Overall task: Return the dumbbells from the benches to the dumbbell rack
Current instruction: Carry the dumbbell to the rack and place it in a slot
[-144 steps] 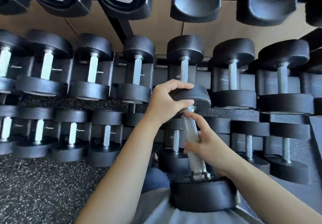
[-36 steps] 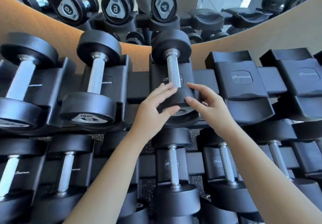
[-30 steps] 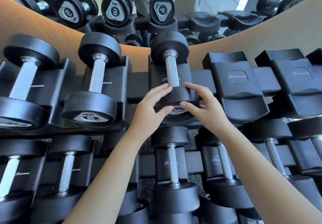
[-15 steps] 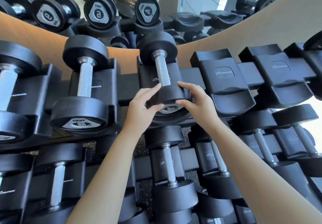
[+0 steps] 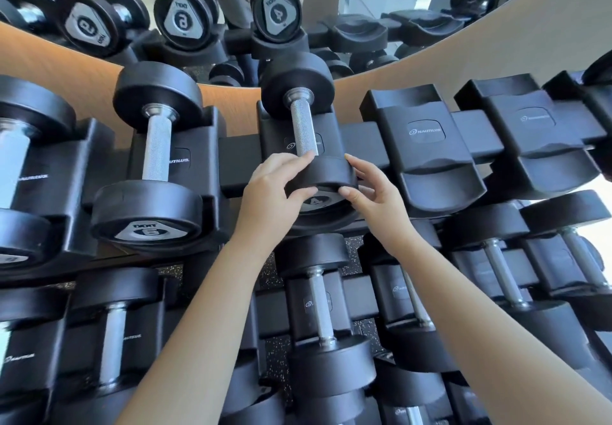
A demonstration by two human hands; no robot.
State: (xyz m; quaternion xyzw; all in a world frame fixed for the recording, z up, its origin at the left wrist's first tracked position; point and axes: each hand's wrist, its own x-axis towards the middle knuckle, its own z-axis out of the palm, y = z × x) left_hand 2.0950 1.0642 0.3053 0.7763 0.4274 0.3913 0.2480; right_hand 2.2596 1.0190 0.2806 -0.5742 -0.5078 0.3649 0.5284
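**Seating the 4 in its cradle**

Mirror and wood panelling are backing the dumbbell rack [image 5: 238, 159], where a person is settling the dumbbell marked 4 [image 5: 303, 126] into a top-row cradle. Left hand [image 5: 268, 193] and right hand [image 5: 374, 193] are cupping its near head, fingers [image 5: 351, 189] curled round the rim, probably to square it. The 6 dumbbell [image 5: 155, 156] is sitting just beside; an empty cradle [image 5: 427, 146] is waiting on the right, nothing blocking.

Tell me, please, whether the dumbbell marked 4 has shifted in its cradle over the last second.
No. The dumbbell marked 4 lies in the same cradle, handle across its logo as before, beside the empty cradle.
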